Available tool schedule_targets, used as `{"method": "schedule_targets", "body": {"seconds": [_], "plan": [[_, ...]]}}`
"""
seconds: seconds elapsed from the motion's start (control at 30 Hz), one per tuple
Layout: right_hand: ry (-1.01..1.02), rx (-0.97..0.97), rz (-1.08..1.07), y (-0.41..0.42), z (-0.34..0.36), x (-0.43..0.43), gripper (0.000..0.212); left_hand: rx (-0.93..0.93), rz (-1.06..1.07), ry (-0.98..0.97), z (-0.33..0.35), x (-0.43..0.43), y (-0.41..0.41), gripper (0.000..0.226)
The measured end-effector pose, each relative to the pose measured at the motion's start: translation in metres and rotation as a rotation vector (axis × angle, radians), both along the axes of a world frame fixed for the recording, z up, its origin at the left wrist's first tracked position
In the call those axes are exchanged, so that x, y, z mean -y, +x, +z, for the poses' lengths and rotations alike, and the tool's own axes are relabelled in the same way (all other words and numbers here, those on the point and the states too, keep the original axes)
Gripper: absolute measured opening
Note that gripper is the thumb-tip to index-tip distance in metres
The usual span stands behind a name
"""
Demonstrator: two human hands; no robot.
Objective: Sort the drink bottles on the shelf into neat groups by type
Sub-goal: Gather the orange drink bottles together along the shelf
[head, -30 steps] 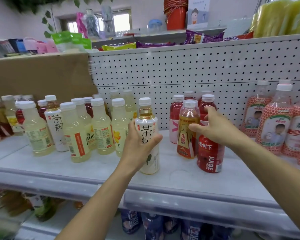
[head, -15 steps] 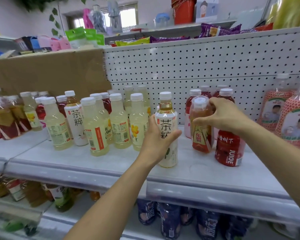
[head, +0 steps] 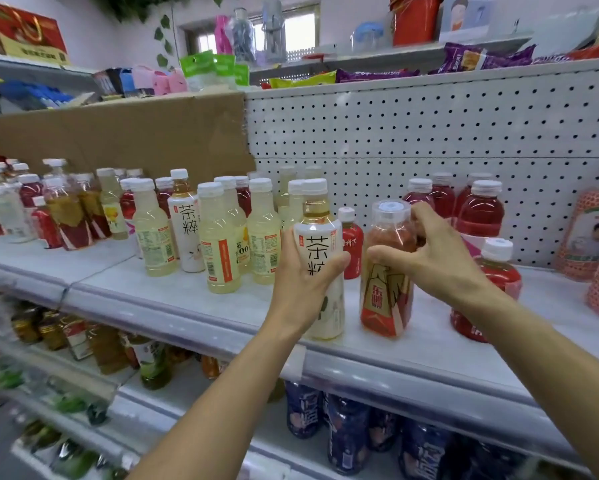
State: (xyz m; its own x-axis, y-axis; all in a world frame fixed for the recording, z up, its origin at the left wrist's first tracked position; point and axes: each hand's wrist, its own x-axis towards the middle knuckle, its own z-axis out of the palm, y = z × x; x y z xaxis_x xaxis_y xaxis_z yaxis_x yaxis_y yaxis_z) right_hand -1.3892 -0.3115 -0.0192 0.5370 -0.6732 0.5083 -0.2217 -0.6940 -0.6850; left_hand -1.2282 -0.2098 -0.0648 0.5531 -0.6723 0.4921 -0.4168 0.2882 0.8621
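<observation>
1 tea btl (head: 320,237) LH (head: 305,289), orange btl (head: 386,299) RH (head: 440,258)

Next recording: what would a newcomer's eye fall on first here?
Two hands are at the front of the middle shelf: the left hand grips a white tea bottle, the right hand holds an orange-red bottle right beside it. Left of them stands a cluster of pale yellow bottles, and red juice bottles line the pegboard behind.

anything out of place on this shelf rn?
Yes: one white tea bottle stands among the pale yellow bottles, away from the matching bottle in the left hand. The orange-label bottle in the right hand looks tilted.
</observation>
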Motion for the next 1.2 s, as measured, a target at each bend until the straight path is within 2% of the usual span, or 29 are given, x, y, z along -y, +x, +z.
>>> {"method": "schedule_targets", "body": {"seconds": [0.13, 0.27, 0.4, 0.57, 0.67, 0.83, 0.97, 1.2], "plan": [[0.046, 0.152, 0.108, 0.018, -0.009, -0.012, 0.037, -0.043, 0.076, -0.098, 0.008, -0.024, 0.007, 0.060], [0.026, 0.270, 0.156, 0.043, -0.008, -0.031, 0.033, -0.034, 0.141, -0.112, 0.011, -0.050, 0.028, 0.068], [0.009, 0.279, 0.205, 0.078, -0.006, -0.056, 0.033, -0.005, 0.182, -0.096, 0.008, -0.079, 0.055, 0.058], [0.027, 0.253, 0.274, 0.134, -0.012, -0.098, 0.034, -0.022, 0.198, -0.061, 0.000, -0.120, 0.105, 0.055], [0.023, 0.275, 0.263, 0.174, -0.014, -0.131, 0.040, -0.033, 0.194, -0.042, -0.003, -0.153, 0.142, 0.051], [0.058, 0.279, 0.284, 0.252, -0.025, -0.190, 0.031, -0.052, 0.211, 0.005, -0.007, -0.215, 0.216, 0.046], [0.101, 0.294, 0.283, 0.312, -0.033, -0.235, 0.038, -0.051, 0.226, 0.055, -0.011, -0.263, 0.279, 0.042], [0.120, 0.278, 0.321, 0.408, -0.039, -0.280, 0.024, -0.086, 0.249, 0.068, -0.015, -0.312, 0.370, 0.043]]}}
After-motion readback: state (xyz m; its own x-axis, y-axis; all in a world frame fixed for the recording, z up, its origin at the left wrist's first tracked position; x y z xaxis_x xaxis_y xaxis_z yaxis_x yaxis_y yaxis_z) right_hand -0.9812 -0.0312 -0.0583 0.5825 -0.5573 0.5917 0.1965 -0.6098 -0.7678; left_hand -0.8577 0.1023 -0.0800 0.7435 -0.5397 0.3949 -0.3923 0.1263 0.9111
